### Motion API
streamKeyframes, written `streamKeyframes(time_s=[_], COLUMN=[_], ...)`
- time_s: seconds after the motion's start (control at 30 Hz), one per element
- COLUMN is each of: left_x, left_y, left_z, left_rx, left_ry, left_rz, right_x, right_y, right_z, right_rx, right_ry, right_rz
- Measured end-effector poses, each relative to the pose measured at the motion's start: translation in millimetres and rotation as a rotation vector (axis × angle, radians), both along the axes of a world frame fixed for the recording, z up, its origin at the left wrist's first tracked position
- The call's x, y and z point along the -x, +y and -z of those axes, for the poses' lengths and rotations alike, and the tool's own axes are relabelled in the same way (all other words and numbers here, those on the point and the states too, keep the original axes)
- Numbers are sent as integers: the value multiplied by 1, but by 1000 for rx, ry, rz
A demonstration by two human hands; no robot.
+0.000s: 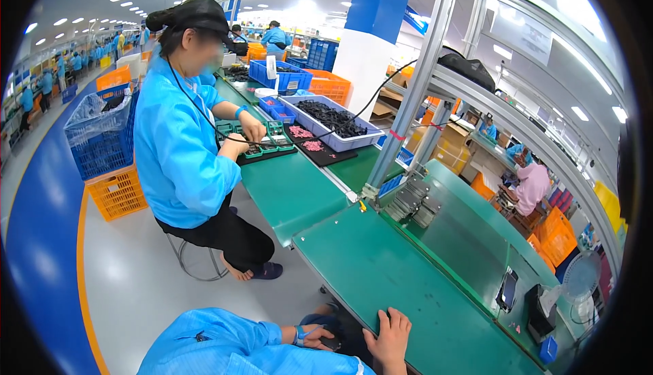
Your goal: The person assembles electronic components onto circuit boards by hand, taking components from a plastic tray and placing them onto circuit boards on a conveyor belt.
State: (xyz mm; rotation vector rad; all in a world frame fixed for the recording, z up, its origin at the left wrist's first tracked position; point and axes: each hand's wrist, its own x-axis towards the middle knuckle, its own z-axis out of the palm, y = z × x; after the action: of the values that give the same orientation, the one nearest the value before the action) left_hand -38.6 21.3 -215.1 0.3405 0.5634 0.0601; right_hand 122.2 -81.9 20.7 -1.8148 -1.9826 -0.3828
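My left hand (316, 337) is low over my lap, left of the workbench (381, 266), a blue wristband at its wrist. Its fingers are curled by a small dark shape that I cannot make out. On the near edge of the green bench top rests my right hand (390, 335), fingers bent slightly and apart, with nothing in it.
A seated co-worker (187, 137) in blue handles small parts over green trays (272, 137) at far left. Beyond lies a pale bin (333, 142) of black parts. Metal blocks (411, 201), a phone (507, 288), a black tissue box (539, 314) and a fan (581, 276) stand rightward. A metal post (415, 76) rises mid-bench.
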Motion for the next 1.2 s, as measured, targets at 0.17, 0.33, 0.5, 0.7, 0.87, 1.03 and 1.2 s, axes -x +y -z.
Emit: streamKeyframes(time_s=[0.17, 0.33, 0.5, 0.7, 0.87, 1.03, 1.2], left_x=[-1, 5, 6, 3, 4, 1, -3], left_y=[3, 7, 5, 6, 21, 12, 14], left_z=[-8, -10, -10, -6, -2, -20, -17], left_rx=[0, -20, 40, -5, -1, -6, -19], left_ry=[47, 33, 99, 103, 62, 148, 149], left_rz=[11, -19, -82, 39, 44, 49, 70], right_x=[-5, -5, -3, -6, -8, -10, -13], right_y=[3, 5, 1, 3, 10, 5, 7], right_z=[7, 5, 3, 8, 5, 7, 7], right_rx=[4, -17, -8, -11, -17, -10, -28], right_ry=[-2, -13, -17, 0, 5, 7, 10], right_rz=[-8, -7, 11, 5, -4, 7, -14])
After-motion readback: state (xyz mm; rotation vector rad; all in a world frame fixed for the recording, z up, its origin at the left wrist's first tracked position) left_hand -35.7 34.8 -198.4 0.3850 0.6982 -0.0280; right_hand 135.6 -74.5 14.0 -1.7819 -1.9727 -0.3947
